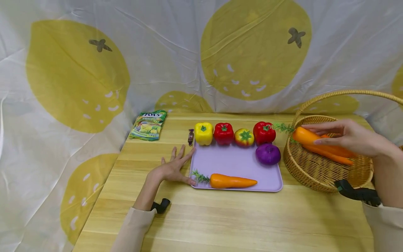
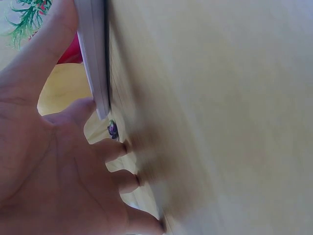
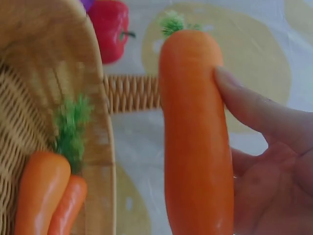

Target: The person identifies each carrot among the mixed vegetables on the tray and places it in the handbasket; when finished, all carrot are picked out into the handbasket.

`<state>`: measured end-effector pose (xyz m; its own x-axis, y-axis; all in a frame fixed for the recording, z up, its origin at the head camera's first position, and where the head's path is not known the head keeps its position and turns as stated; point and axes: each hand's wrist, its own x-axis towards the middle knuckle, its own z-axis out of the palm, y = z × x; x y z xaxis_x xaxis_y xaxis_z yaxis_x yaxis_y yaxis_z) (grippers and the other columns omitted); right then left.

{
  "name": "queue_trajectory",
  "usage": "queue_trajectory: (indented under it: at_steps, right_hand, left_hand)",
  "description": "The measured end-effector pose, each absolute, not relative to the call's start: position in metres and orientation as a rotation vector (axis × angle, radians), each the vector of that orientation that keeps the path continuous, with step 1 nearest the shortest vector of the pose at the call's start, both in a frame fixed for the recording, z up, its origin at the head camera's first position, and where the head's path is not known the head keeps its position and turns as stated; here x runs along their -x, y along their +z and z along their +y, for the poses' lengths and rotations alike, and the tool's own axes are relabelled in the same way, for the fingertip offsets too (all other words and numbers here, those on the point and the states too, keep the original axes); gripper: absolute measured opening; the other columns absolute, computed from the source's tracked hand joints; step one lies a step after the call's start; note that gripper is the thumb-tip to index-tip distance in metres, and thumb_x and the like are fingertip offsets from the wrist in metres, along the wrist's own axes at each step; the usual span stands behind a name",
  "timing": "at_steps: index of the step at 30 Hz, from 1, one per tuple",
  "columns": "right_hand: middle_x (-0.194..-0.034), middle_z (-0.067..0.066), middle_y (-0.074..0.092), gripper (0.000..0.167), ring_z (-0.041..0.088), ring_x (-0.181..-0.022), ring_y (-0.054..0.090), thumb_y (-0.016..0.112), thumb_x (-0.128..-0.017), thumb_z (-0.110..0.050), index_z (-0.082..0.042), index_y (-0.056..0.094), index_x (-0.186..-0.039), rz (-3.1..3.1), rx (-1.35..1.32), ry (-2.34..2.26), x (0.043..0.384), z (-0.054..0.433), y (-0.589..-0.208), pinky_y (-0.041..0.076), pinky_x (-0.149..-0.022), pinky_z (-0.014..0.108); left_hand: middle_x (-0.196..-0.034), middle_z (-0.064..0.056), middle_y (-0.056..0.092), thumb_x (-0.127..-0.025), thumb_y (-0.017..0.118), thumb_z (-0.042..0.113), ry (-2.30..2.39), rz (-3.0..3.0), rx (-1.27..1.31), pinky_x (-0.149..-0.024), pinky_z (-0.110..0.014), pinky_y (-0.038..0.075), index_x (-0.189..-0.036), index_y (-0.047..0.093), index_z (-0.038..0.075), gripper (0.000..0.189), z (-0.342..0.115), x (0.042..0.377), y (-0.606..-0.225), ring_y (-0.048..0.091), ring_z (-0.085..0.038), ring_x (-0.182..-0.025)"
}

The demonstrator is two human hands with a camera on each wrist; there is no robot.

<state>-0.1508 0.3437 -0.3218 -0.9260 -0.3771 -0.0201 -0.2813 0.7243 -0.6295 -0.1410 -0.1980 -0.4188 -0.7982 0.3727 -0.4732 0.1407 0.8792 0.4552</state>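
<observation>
My right hand [image 1: 355,138] grips an orange carrot [image 1: 305,135] with a green leafy top, thumb on one side and fingers on the other, above the wicker basket [image 1: 289,157]. More carrots [image 3: 41,186] lie inside the basket in the right wrist view. With fingers spread, my left hand [image 1: 171,169] rests at the left edge of a lilac tray [image 1: 220,161], its thumb and index finger touching the rim. One carrot [image 1: 231,181] lies along the tray's near side. A purple onion [image 1: 268,154] sits at its right.
Along the tray's far edge stand a yellow pepper [image 1: 203,133], two red peppers [image 1: 224,133] and a red-yellow fruit or vegetable [image 1: 244,137]. A wrapped candy [image 1: 190,137] and a green packet [image 1: 148,125] lie to the left. The basket's tall handle [image 1: 340,92] arches over it. Lemon-print cloth hangs behind.
</observation>
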Motion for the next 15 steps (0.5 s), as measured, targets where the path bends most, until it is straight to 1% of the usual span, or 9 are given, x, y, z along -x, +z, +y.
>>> queue_trajectory:
  at_steps: [5, 7, 11, 13, 15]
  right_hand:
    - [-0.121, -0.034, 0.065, 0.042, -0.023, -0.108, 0.055, 0.075, -0.091, 0.000, -0.003, 0.070, -0.133, 2.762, 0.551, -1.009, 0.153, 0.366, -0.328, 0.046, -0.080, 0.001]
    - [-0.121, -0.036, 0.064, 0.042, -0.024, -0.108, 0.053, 0.075, -0.091, 0.000, -0.002, 0.070, -0.133, 2.762, 0.531, -1.004, 0.153, 0.374, -0.330, 0.045, -0.080, 0.000]
    - [-0.122, -0.039, 0.060, 0.044, -0.025, -0.107, 0.051, 0.073, -0.094, -0.003, -0.004, 0.067, -0.137, 2.746, 0.480, -0.988, 0.153, 0.387, -0.332, 0.045, -0.079, 0.001]
    - [-0.123, -0.040, 0.058, 0.044, -0.027, -0.106, 0.049, 0.073, -0.095, -0.008, -0.009, 0.067, -0.139, 2.751, 0.435, -0.958, 0.153, 0.392, -0.333, 0.044, -0.077, 0.002]
    - [-0.120, -0.043, 0.055, 0.048, -0.026, -0.103, 0.050, 0.072, -0.097, -0.012, -0.008, 0.062, -0.144, 2.733, 0.373, -0.928, 0.154, 0.396, -0.333, 0.046, -0.076, 0.005]
  left_hand:
    - [-0.173, -0.014, -0.020, -0.079, 0.083, 0.060, 0.540, 2.475, -0.370, -0.112, -0.086, -0.008, -0.168, 0.002, 0.033, 0.123, -0.198, 0.141, -0.419, -0.023, -0.046, -0.157]
    - [-0.173, -0.014, -0.020, -0.079, 0.083, 0.060, 0.537, 2.476, -0.370, -0.112, -0.086, -0.007, -0.168, 0.002, 0.032, 0.123, -0.198, 0.141, -0.419, -0.023, -0.046, -0.157]
    - [-0.173, -0.014, -0.020, -0.079, 0.083, 0.060, 0.537, 2.476, -0.367, -0.112, -0.086, -0.007, -0.168, 0.002, 0.032, 0.123, -0.198, 0.140, -0.418, -0.023, -0.047, -0.157]
    - [-0.173, -0.014, -0.021, -0.079, 0.083, 0.060, 0.537, 2.475, -0.364, -0.112, -0.086, -0.008, -0.168, 0.002, 0.032, 0.123, -0.198, 0.140, -0.418, -0.023, -0.046, -0.157]
    - [-0.173, -0.014, -0.021, -0.079, 0.083, 0.060, 0.536, 2.477, -0.366, -0.112, -0.086, -0.008, -0.168, 0.002, 0.032, 0.123, -0.198, 0.141, -0.418, -0.023, -0.047, -0.157]
